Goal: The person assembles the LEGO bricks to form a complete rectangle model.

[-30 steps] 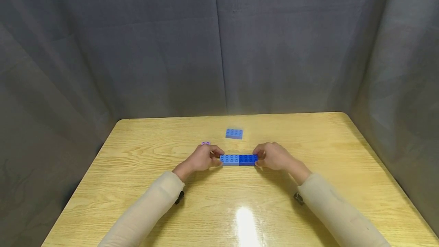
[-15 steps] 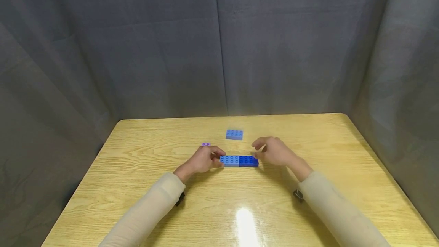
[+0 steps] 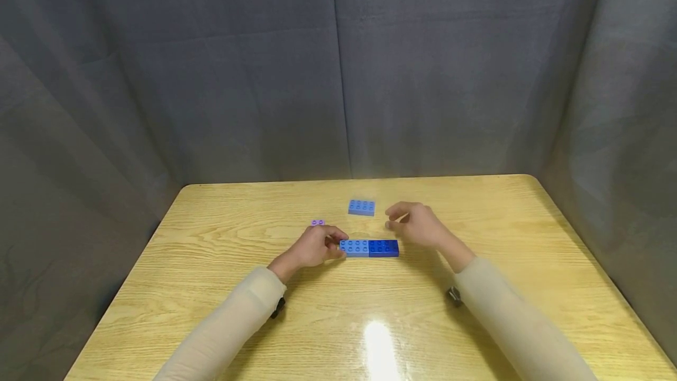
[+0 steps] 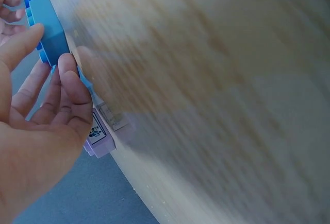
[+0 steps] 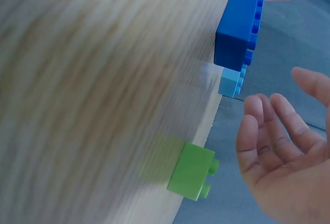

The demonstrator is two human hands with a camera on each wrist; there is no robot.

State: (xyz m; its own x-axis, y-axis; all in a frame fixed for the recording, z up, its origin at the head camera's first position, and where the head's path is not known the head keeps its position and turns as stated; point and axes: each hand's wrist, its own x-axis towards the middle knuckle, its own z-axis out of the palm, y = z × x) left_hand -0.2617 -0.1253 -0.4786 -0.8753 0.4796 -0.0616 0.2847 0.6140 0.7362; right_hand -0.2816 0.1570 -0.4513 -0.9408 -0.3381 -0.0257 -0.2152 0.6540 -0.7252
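Observation:
On the table two studded toy bricks lie end to end in a row: a light blue brick (image 3: 354,248) on the left and a dark blue brick (image 3: 384,249) on the right. My left hand (image 3: 312,246) pinches the light blue one at its left end, thumb on the near side. Behind the row lies a second light blue brick (image 3: 362,208). My right hand (image 3: 423,226) hovers to the right of that brick, fingers loosely bent and apart, holding nothing. In the right wrist view, the dark blue brick's end stands well away from these fingers.
Beyond my left hand sits a purple brick (image 3: 317,223), partly covered in the head view; the left wrist view shows a printed label on its side. A green brick (image 5: 192,171) appears in the right wrist view. Grey curtains (image 3: 238,75) surround the wooden table (image 3: 211,222).
My right hand has let go of the dark blue brick's right end and moved up and away, toward the rear light blue brick. My left hand keeps its hold.

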